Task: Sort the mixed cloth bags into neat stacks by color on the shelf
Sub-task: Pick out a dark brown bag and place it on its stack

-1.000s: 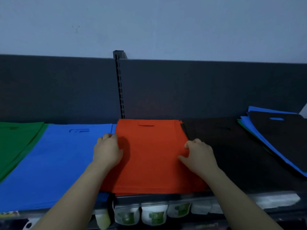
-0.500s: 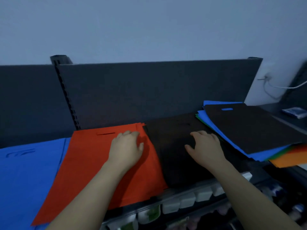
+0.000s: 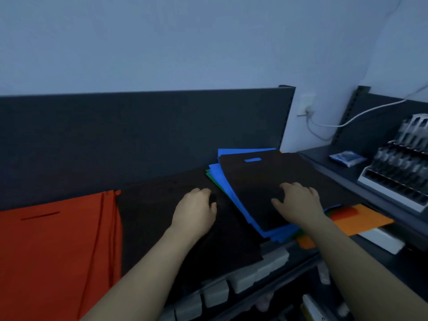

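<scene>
A mixed pile of cloth bags lies on the shelf at right, with a black bag on top and blue, green and orange bags showing under it. My right hand rests palm down on that top black bag, fingers spread. A sorted black stack lies in the middle of the shelf. My left hand rests on it with fingers loosely bent, near the mixed pile's left edge. The red stack lies at the left.
The dark shelf back panel stands behind the stacks. Price-tag holders line the shelf's front edge. At right another shelf holds a display rack and a small packet. A white cable runs from a wall socket.
The view has swung right. Both hands moved right: the left from the red stack onto the black stack, the right from the black stack onto the mixed pile's top black bag.
</scene>
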Tool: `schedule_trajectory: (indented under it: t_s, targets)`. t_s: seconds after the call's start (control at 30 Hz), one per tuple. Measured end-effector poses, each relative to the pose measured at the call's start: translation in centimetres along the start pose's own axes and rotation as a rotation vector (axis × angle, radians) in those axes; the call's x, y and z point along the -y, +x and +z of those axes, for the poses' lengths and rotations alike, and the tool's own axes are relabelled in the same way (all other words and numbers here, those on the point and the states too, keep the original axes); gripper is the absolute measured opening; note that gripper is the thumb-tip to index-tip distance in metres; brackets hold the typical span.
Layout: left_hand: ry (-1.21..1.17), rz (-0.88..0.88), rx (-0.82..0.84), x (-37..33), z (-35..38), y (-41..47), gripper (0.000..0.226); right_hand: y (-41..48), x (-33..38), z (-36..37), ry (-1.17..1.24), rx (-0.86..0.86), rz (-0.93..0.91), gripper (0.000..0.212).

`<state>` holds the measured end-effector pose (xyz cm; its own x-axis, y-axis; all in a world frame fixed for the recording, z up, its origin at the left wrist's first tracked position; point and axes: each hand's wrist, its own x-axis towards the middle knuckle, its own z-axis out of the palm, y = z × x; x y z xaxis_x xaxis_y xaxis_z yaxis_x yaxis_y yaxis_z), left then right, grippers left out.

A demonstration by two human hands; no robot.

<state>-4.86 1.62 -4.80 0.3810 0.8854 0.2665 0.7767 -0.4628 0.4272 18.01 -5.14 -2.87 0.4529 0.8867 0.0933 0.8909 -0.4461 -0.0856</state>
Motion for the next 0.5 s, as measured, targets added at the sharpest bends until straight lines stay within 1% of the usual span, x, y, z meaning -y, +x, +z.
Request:
schedule_trajectory:
  t_s: [0.07, 0.17, 0.23, 0.3, 0.43, 0.5]
  targets:
    - [0.006, -0.026, -0.013, -1.4, 1.5, 0.9, 0.021, 1.1, -1.9, 0.3, -0.015, 0.04, 0.025, 0.043]
    - [0.01, -0.085, -0.009, -3.0, 3.4, 2.4, 0.024, 2.5, -4.0, 1.0, -0.048, 0.113, 0.028, 0.045]
    - [-0.08, -0.146, 0.055, -3.8, 4.6, 3.4, 0.03, 3.0, -4.9, 1.8, -0.054, 0.135, -0.005, 0.045]
    - [-0.209, -0.211, 0.109, -4.2, 5.6, 3.9, 0.034, 3.1, -5.2, 2.4, -0.028, 0.104, -0.06, 0.043]
    - [-0.353, -0.29, 0.127, -4.5, 6.8, 4.3, 0.039, 2.8, -4.9, 2.7, 0.024, 0.07, -0.18, 0.04]
    - [-0.428, -0.328, 0.12, -4.3, 7.0, 4.3, 0.038, 2.6, -4.6, 2.8, 0.066, 0.1, -0.24, 0.04]
